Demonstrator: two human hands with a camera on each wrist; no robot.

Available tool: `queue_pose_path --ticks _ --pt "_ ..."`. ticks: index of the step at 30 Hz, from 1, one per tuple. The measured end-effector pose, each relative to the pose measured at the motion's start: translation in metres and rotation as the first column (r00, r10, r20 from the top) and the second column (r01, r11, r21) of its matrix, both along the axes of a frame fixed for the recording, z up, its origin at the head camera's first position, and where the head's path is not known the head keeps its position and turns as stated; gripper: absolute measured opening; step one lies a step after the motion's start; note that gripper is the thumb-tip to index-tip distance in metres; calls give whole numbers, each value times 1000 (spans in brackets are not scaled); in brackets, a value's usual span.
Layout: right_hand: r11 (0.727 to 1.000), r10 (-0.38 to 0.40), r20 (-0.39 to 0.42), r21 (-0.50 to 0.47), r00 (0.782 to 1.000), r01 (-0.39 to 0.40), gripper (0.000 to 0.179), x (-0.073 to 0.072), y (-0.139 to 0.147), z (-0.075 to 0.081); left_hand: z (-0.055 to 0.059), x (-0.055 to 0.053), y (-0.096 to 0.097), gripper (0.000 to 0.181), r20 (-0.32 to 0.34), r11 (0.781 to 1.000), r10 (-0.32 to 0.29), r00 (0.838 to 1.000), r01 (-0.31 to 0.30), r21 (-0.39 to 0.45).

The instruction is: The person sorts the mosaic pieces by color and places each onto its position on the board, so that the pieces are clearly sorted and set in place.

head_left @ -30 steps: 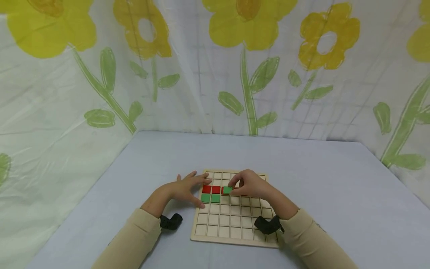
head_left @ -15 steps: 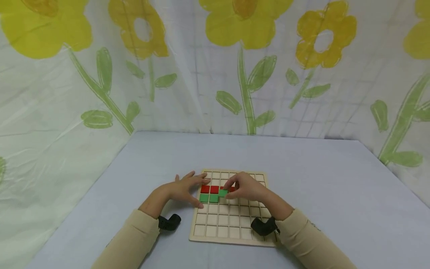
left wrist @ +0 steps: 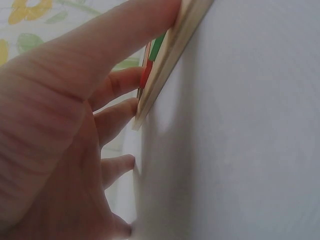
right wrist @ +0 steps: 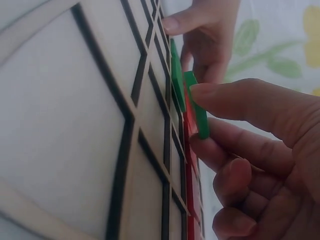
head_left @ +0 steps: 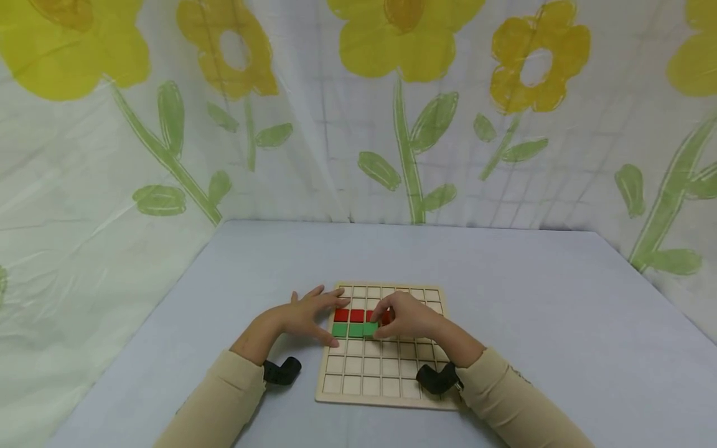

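Observation:
A wooden grid board [head_left: 371, 386] lies flat on the table. My right hand [head_left: 413, 319] pinches a green square tile [right wrist: 199, 112] between thumb and fingers, over the cell to the right of two seated green tiles [head_left: 347, 330]. In the right wrist view the pinched tile is tilted and stands slightly off the grid. Red tiles [head_left: 348, 315] fill cells in the row just behind; the right fingers partly hide that row. With fingers spread, my left hand [head_left: 305, 318] rests at the board's left edge, its thumb and fingertips on the rim.
A pale cloth-covered table [head_left: 504, 298] extends around the board. Behind it hangs a white curtain [head_left: 313, 155] printed with yellow flowers. Each wrist carries a black camera mount, the right one [head_left: 437, 378] hanging over the board's lower right part.
My right hand has brought the green tile toward me and a little left, from over the red row down to the green row. The left hand keeps its place on the board's edge.

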State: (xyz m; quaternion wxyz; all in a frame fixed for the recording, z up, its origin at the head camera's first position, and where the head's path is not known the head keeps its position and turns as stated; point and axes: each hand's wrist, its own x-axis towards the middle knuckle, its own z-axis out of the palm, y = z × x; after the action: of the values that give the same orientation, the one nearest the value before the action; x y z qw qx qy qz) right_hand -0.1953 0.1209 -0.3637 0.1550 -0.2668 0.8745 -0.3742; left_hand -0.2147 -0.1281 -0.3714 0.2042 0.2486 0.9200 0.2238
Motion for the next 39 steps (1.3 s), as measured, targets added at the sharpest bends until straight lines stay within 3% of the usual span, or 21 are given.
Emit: queue_pose_path --ticks 11,23,34,39 --pt "1000 -14 -14 19 1000 15 16 -1 -1 -2 4 -1 0 79 -4 1000 -23 1000 23 13" --pt "999 -23 -33 43 999 24 18 -3 -4 -5 0 0 -3 79 -2 1000 -5 1000 5 1" --pt "1000 8 -87 27 996 -6 20 -3 11 6 -1 -2 -2 79 6 1000 -13 1000 13 14" --pt "999 -11 -116 33 993 15 26 0 24 17 -1 -2 -2 78 0 1000 -17 1000 17 20"
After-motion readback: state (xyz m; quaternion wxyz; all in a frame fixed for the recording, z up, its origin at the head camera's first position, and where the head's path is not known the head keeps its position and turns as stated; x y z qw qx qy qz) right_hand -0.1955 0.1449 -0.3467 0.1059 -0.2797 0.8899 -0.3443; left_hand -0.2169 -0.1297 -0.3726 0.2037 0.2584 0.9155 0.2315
